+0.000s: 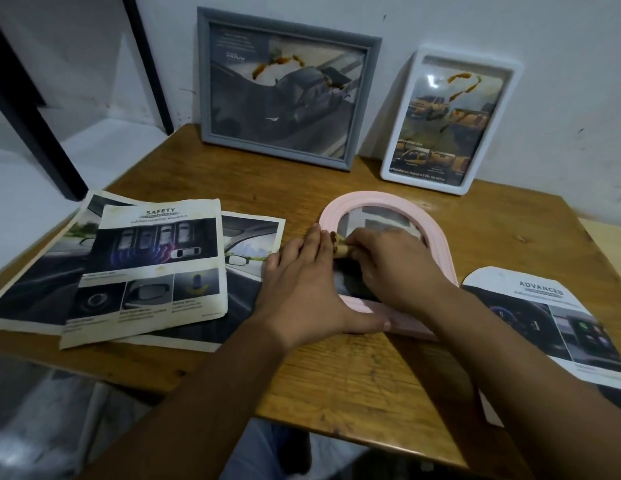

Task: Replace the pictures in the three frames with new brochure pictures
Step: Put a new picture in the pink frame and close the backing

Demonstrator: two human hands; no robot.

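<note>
**Three frames on the counter, both hands on the pink one**

Three frames share the wooden counter [354,375]. The grey frame [288,90] and the white frame [451,121] lean upright against the wall, each with a stained car picture inside. Brochure pages [153,268] lie overlapped at the left; an arch-cut page [558,327] lies at the right. The pink arched frame [378,202] lies flat between them. The left hand [309,289] rests on its left edge, fingers straight, thumb along the lower rim. The right hand [388,268] curls its fingers over a small brownish piece [340,249], possibly rolled paper, on the glass.
</note>
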